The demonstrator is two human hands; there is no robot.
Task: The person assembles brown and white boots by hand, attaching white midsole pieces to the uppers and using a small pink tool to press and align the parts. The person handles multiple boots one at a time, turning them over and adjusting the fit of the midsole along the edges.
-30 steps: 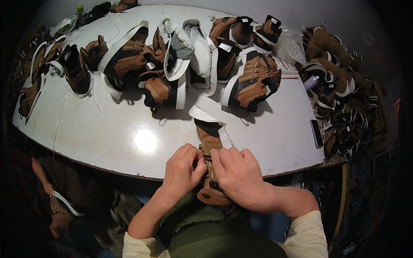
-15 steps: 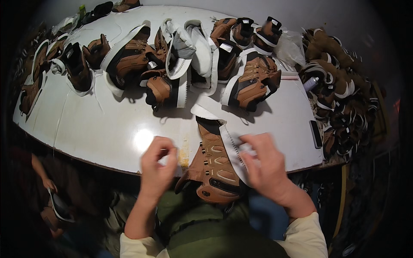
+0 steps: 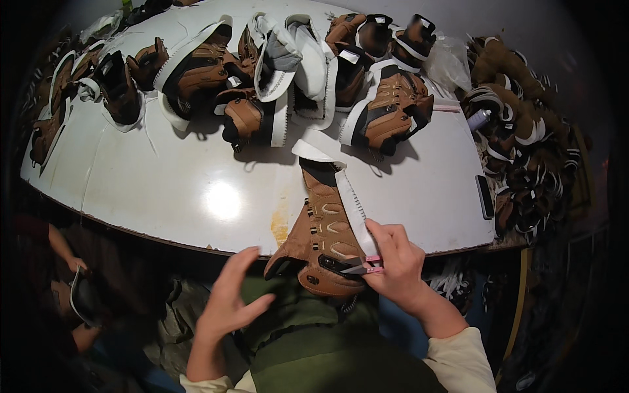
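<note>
A brown shoe upper [image 3: 331, 226] with black trim and a stitched white edge hangs over the near table edge, partly on my lap. Small pink-handled thread snips [image 3: 367, 265] are gripped in my right hand [image 3: 396, 265], their blades pointing left across the upper's lower part. That hand sits at the upper's right side, by the white strip [image 3: 354, 203]. To the left of the upper, my left hand [image 3: 232, 298] is open and holds nothing, thumb and fingers spread apart near the loose brown flap [image 3: 288, 249].
Several brown shoe uppers with white edging [image 3: 196, 72] stand along the back of the white table [image 3: 164, 190]. A pile of uppers [image 3: 524, 131], a spray can [image 3: 479, 119] and a dark phone [image 3: 484, 196] lie at right. Another person's hand [image 3: 76, 264] holds a piece at lower left.
My left hand has opened and dropped lower, away from its closed pose. My right hand has moved slightly down, and the pink snips now show in it. The view has shifted slightly.
</note>
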